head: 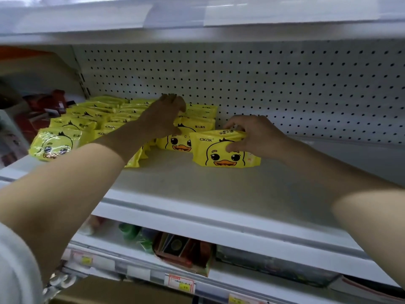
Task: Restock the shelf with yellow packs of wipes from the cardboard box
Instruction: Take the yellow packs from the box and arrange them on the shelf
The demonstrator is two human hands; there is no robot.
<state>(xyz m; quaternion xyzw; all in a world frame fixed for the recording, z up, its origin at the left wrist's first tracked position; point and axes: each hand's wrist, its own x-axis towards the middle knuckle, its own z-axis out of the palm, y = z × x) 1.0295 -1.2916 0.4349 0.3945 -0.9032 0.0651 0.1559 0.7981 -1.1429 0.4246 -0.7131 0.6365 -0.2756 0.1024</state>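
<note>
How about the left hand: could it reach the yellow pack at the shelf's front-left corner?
Probably yes. The left hand rests on the back rows, but the front-left pack lies uncovered beside that forearm; drawing back should reach it.

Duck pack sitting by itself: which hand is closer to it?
Right. The right hand grips the lone pack by its top edge; the left hand rests on the row of packs to its left.

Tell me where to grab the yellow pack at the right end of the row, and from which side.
Pinch its top edge from above, thumb on the duck face, fingers behind, as the right hand does. The pack stands on its long edge, with other packs crowding its left.
</note>
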